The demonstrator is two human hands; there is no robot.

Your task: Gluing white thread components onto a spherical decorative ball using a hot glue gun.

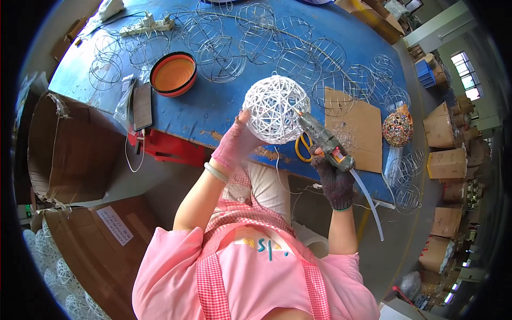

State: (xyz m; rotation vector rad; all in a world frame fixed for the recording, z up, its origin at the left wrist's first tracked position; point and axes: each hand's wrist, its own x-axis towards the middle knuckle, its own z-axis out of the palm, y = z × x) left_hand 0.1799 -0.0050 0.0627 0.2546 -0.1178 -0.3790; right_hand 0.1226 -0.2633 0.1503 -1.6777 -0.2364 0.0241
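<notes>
My left hand [237,140], in a pink fingerless glove, holds a white openwork ball [276,109] from its left and lower side, above the table's front edge. The ball is wound with white strands over a round frame. In a dark glove, my right hand [335,178] is wrapped round a hot glue gun [326,141]. Its nozzle points up and left and meets the ball's right side; whether it touches is hard to tell. A pale glue stick [370,205] trails from the gun's back end.
Several bare wire ball frames [266,37] spread across the blue table [186,117]. An orange bowl [173,74], a phone [142,106], a cardboard sheet [354,128], yellow-handled scissors [303,148] and a multicoloured ball [397,129] lie there too. Cardboard boxes [74,154] stand left; one [101,250] is beside white balls [64,272].
</notes>
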